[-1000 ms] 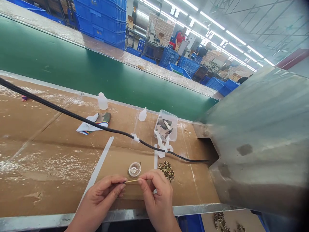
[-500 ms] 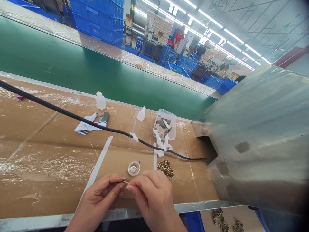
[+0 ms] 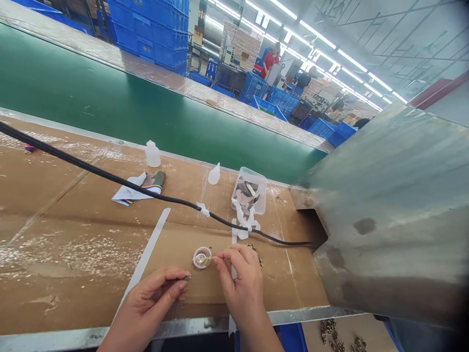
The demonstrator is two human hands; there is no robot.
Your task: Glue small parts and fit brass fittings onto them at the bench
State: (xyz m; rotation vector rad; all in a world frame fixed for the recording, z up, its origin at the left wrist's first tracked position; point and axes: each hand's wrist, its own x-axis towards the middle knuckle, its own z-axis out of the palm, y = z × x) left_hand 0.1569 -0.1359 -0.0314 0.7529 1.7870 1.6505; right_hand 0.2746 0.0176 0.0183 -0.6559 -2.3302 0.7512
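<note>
My right hand (image 3: 240, 271) pinches a thin pale stick (image 3: 212, 257), its far tip over the small clear round dish (image 3: 202, 257). To the left of it, my left hand (image 3: 159, 293) is closed on a tiny dark piece (image 3: 186, 277) between thumb and fingertips; its exact kind is too small to make out. The dish sits on a cardboard sheet (image 3: 183, 234) taped down with white strips. Partly hidden behind my right hand lies a pile of small brown and gold parts (image 3: 259, 259).
A black cable (image 3: 176, 199) crosses the bench above my hands. Behind it stand two white squeeze bottles (image 3: 152, 154), a folded cloth (image 3: 142, 188) and a clear plastic tub (image 3: 258, 195). A metal housing (image 3: 388, 230) rises at the right; a green conveyor belt (image 3: 146, 112) runs beyond.
My right hand has moved away from the left one with the stick, up and right, bringing its tip to the dish. The left hand has stayed nearly still.
</note>
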